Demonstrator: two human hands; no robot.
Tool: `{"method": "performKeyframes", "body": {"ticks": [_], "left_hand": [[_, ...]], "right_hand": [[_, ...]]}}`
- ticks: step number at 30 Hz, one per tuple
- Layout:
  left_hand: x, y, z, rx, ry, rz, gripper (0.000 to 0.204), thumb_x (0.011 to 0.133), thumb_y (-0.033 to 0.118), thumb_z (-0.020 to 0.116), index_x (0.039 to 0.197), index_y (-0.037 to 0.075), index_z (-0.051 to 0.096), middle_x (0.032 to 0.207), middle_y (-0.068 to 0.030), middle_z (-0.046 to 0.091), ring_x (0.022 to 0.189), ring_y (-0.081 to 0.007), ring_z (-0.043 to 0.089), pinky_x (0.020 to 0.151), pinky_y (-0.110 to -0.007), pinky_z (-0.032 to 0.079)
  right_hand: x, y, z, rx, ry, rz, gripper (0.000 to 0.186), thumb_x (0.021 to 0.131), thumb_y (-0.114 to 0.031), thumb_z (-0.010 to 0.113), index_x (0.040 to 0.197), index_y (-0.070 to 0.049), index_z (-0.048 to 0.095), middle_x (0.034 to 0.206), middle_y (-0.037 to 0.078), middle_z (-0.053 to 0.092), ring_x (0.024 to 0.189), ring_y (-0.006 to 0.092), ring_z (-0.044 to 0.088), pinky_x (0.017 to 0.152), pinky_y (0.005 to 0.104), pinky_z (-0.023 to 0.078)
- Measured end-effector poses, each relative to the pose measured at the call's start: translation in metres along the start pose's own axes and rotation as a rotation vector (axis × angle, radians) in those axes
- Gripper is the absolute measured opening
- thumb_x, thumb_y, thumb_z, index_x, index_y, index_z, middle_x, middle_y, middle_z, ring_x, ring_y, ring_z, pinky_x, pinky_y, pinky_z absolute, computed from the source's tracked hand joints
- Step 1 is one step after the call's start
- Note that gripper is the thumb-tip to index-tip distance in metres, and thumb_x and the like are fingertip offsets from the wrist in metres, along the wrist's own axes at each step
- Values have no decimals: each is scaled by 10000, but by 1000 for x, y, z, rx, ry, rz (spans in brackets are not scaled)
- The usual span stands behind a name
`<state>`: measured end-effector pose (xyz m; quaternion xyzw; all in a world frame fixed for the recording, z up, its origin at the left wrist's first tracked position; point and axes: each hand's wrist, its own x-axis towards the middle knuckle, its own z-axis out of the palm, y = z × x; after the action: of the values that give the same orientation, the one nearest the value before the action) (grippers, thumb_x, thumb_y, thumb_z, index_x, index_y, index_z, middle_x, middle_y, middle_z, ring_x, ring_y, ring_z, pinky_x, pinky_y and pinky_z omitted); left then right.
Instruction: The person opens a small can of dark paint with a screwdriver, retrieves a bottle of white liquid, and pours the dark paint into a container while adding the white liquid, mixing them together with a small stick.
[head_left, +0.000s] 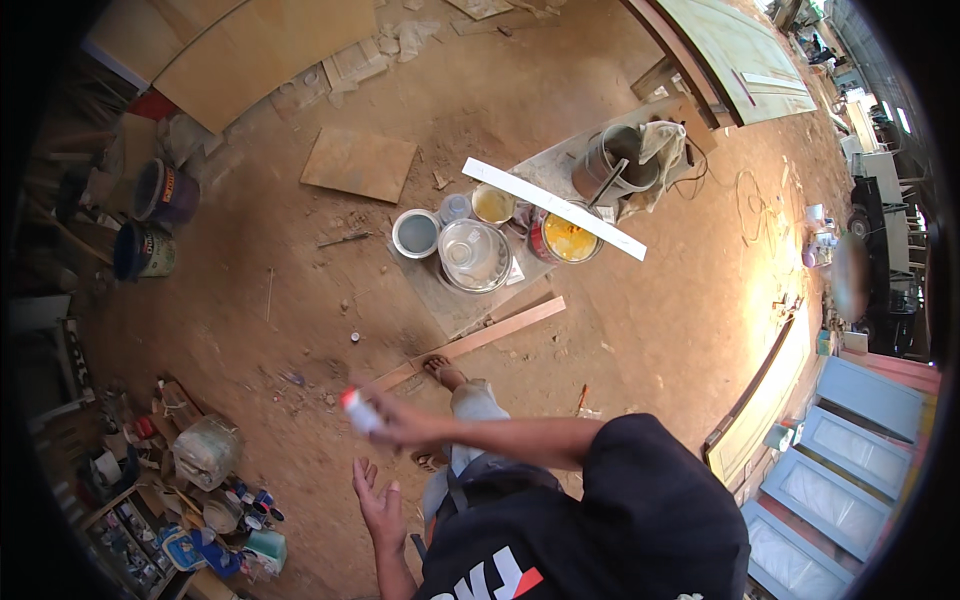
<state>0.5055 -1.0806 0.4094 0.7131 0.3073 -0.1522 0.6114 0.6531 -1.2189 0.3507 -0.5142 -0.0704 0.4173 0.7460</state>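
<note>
My right hand (395, 420) grips a small white bottle or can with a red top (360, 407), blurred, held out left of my legs. Just below it my left hand (380, 500) is open and holds nothing, fingers apart. Beyond my feet a long pinkish wooden strip (500, 325) lies by a board (440, 310) carrying paint containers, among them a clear round container (473, 262), a pot of grey liquid (416, 235) and a tin of yellow paint (568, 242). A white strip (540, 200) lies across them.
Grey buckets with rags (625, 170) stand behind. A square panel (355, 165) lies on the floor. Dark buckets (150, 240), piled clutter (210, 460) and large panels (230, 50) line the left. Blue door panels (830, 470), a long board (750, 390) and a loose cord (750, 210) are to the right.
</note>
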Motion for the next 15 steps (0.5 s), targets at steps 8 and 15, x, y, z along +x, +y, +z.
{"method": "performKeyframes", "body": {"ticks": [8, 15], "left_hand": [[-24, -21, -47, -29, 43, 77, 334, 966, 250, 565, 1199, 11, 570, 1128, -89, 633, 1036, -173, 602, 903, -305, 470], [-85, -61, -102, -194, 227, 211, 295, 990, 174, 503, 1220, -5, 547, 1107, -105, 641, 1010, -160, 616, 886, -286, 482]], "right_hand": [[-28, -69, 93, 106, 346, -355, 652, 946, -260, 560, 1445, -90, 177, 1136, 133, 535, 998, 213, 579, 839, 358, 506], [-55, -99, 187, 27, 181, -519, 739, 864, -306, 667, 1428, -103, 235, 1190, 106, 493, 1007, 216, 566, 899, 384, 479]]}}
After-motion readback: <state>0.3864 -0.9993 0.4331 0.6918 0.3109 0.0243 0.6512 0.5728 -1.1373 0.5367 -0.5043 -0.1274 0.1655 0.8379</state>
